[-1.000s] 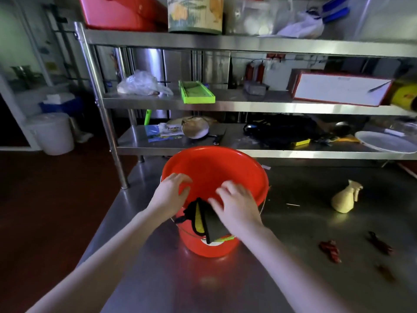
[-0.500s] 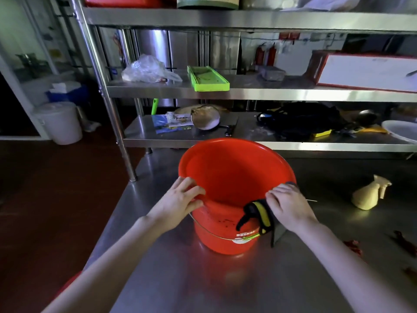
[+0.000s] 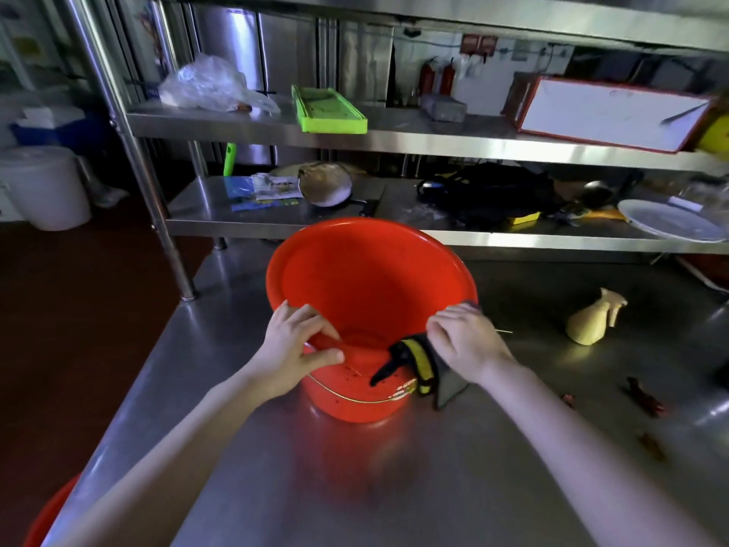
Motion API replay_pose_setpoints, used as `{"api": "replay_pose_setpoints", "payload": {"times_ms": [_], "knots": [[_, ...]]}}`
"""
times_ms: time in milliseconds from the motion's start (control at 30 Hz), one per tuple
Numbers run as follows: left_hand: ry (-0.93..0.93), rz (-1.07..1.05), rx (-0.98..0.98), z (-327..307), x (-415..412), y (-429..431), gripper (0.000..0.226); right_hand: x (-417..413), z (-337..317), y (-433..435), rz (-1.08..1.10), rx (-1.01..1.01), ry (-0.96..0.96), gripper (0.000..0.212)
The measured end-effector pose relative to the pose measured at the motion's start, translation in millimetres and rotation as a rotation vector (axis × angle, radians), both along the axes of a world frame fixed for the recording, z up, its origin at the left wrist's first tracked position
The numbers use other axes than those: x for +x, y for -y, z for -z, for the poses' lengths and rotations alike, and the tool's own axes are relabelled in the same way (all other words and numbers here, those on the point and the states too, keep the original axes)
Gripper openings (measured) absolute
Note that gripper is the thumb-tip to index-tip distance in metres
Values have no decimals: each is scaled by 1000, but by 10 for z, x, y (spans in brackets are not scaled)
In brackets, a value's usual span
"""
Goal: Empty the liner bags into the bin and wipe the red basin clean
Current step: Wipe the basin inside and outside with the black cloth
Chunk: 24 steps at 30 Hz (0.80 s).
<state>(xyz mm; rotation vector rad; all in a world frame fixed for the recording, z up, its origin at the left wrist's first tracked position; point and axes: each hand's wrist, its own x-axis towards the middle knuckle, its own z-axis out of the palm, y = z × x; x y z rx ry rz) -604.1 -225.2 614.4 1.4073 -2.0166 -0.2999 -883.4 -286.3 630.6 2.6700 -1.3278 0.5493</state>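
The red basin [image 3: 371,278], a deep bucket with a wire handle, stands tipped toward me on the steel table [image 3: 355,487]. My left hand [image 3: 294,351] grips its near left rim, thumb outside and fingers over the edge. My right hand [image 3: 463,343] presses a dark cloth with a yellow stripe [image 3: 422,367] against the near right rim; the cloth hangs down the outer wall. Small dark specks dot the outer wall below the rim. No liner bags or bin can be picked out.
A yellow spray bottle [image 3: 591,323] lies on the table to the right, with red scraps [image 3: 645,396] nearer the right edge. Steel shelves [image 3: 394,140] behind hold a green tray [image 3: 329,114], a clear plastic bag [image 3: 209,84], a whiteboard [image 3: 607,112] and a white plate [image 3: 670,219]. A white pail [image 3: 43,187] stands on the floor at left.
My right hand has carried the cloth from the near middle of the rim round to its right side. My left hand stays on the left rim, and the view has dipped lower.
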Motion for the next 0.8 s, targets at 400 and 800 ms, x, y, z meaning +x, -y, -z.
{"api": "replay_pose_setpoints", "payload": {"times_ms": [400, 800], "knots": [[60, -167, -50, -14, -19, -110, 24, 813, 215, -461, 168, -155, 216, 36], [397, -16, -56, -77, 496, -178, 47, -16, -20, 296, 66, 133, 53, 35]]}}
